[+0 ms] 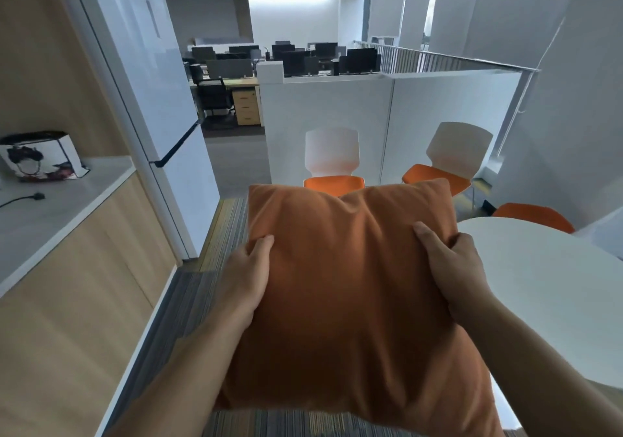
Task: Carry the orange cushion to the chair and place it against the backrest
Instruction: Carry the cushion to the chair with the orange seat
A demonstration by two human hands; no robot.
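Observation:
I hold a large orange cushion [350, 285] out in front of me, above the striped carpet. My left hand [247, 276] grips its left edge and my right hand [453, 268] grips its right edge, thumbs on top. Straight ahead stands a chair [332, 151] with a white backrest and an orange seat, against a white partition. The cushion's top edge hides most of that seat. A second chair of the same kind [455, 153] stands to its right, turned at an angle.
A round white table [556, 285] lies close on my right, with a third orange seat [536, 215] behind it. On my left runs a wooden counter [67, 200] bearing a printed bag [40, 156], then a tall white fridge [151, 82]. A carpeted aisle leads ahead.

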